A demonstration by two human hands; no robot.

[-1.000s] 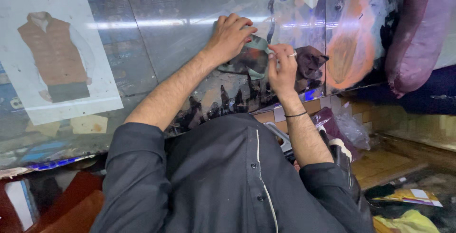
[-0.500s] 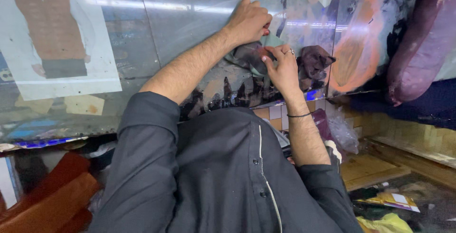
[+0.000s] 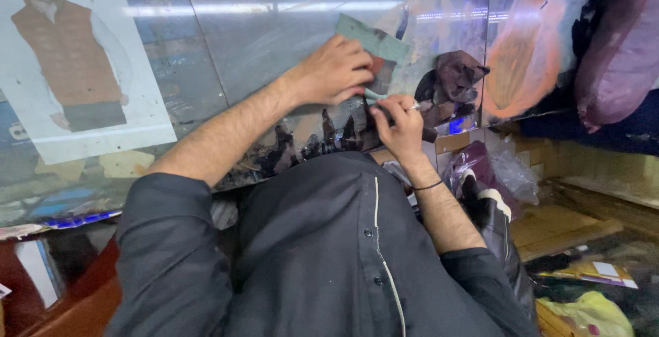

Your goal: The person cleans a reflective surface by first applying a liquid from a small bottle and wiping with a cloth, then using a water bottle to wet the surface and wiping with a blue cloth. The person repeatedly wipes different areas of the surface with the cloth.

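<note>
- Glossy glass tabletop (image 3: 226, 42), streaked with reflected light, over a pale sheet picturing a brown vest (image 3: 68, 55).
- Rounded purple cushion (image 3: 621, 55) cut off at the right edge; crumpled brown leather scrap (image 3: 456, 76) just beside the hands.
- Flat grey-green leather piece (image 3: 371, 38) on the glass, lower part hidden under the left hand (image 3: 336, 73), pressed down with curled grip.
- Right hand (image 3: 398, 121) grip pinched together on something too small to make out.
</note>
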